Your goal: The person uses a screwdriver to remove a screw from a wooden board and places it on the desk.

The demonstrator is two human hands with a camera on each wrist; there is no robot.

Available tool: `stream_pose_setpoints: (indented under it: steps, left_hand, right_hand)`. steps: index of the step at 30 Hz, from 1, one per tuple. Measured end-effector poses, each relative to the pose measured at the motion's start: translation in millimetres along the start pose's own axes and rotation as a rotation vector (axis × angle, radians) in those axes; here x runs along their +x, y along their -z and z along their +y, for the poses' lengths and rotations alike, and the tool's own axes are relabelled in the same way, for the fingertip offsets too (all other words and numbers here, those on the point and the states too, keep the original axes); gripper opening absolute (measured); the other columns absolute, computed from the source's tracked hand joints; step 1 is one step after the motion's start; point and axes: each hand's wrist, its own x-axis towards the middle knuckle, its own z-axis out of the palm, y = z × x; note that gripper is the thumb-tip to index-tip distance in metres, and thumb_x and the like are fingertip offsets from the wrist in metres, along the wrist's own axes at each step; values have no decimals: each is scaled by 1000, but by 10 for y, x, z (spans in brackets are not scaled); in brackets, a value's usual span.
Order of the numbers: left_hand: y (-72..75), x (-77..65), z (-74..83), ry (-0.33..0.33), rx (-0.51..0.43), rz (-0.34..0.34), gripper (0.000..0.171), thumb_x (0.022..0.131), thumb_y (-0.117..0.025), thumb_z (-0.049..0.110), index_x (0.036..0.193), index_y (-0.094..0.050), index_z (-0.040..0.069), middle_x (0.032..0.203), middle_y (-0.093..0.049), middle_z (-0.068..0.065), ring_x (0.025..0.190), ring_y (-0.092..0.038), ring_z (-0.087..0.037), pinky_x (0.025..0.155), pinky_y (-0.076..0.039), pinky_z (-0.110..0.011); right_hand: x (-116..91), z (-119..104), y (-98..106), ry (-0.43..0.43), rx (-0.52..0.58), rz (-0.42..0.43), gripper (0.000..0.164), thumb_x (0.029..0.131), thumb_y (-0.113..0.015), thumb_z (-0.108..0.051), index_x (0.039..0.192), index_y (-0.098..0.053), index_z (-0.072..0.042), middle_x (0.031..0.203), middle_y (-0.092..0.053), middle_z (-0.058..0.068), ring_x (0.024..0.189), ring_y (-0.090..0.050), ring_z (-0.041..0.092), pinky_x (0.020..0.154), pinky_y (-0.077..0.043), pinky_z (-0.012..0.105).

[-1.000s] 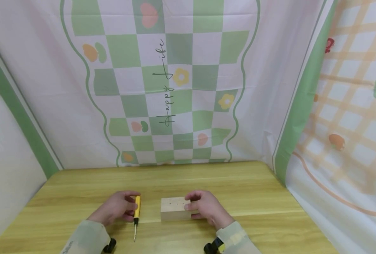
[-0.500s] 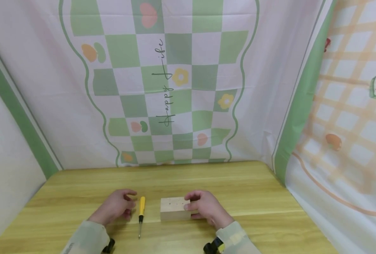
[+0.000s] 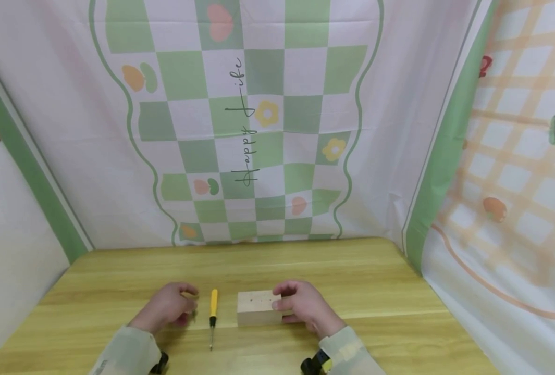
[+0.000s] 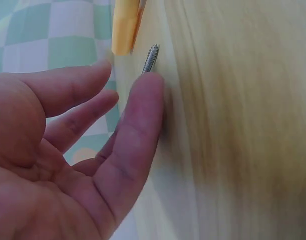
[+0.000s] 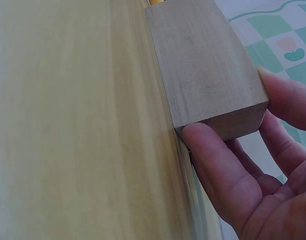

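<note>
A yellow-handled screwdriver [image 3: 213, 304] lies on the wooden table [image 3: 399, 317] between the two hands, its metal tip toward the person. Just left of it is my left hand [image 3: 167, 308], apart from the tool, its index finger and thumb spread. In the left wrist view a threaded screw [image 4: 151, 59] sticks out past a curled finger of that hand; its other end is hidden. My right hand [image 3: 309, 308] grips the right end of a pale wooden block [image 3: 259, 316] with thumb and fingers. Small dark holes dot the block's top face; its base rests on the table.
A hanging cloth [image 3: 268, 172] with green and white checks closes off the table's far side. Other printed cloths hang at the left and right. Dark wrist cameras [image 3: 312, 365] sit below both sleeves.
My left hand has let go of the screwdriver and drawn back slightly to the left; the tool now lies a little further right. The right hand and the block have stayed put.
</note>
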Motion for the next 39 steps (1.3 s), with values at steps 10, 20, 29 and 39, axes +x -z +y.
stream_pose_setpoints:
  steps: [10, 20, 29, 39]
  left_hand:
    - [-17, -38, 3, -13, 58, -5, 31, 84, -68, -4, 115, -66, -4, 75, -63, -11, 60, -61, -25, 54, -56, -36]
    - [-50, -11, -7, -22, 60, 11, 23, 82, -71, -5, 105, -69, -4, 74, -62, -10, 59, -62, -23, 54, -57, -36]
    - [-74, -13, 11, -22, 112, 13, 17, 80, -71, -7, 96, -69, -1, 72, -62, -9, 57, -62, -22, 53, -56, -33]
    - [-80, -35, 40, -46, 197, 26, 21, 73, -66, -12, 91, -67, -1, 68, -60, -8, 55, -61, -20, 52, -55, -32]
  right_hand:
    - [24, 9, -8, -9, -3, 5, 31, 84, -77, 0, 112, -66, 0, 112, -60, 13, 90, -63, 26, 71, -59, 47]
    - [17, 7, -9, -2, -3, 3, 32, 83, -77, 2, 113, -66, 1, 111, -61, 12, 90, -63, 26, 71, -59, 48]
    - [-4, -4, -9, 9, -4, 3, 32, 83, -77, 1, 112, -66, 1, 110, -62, 11, 90, -63, 25, 70, -59, 47]
    - [-11, -6, -9, 10, 5, -1, 31, 83, -77, 1, 112, -66, 1, 110, -61, 12, 90, -63, 25, 70, -59, 47]
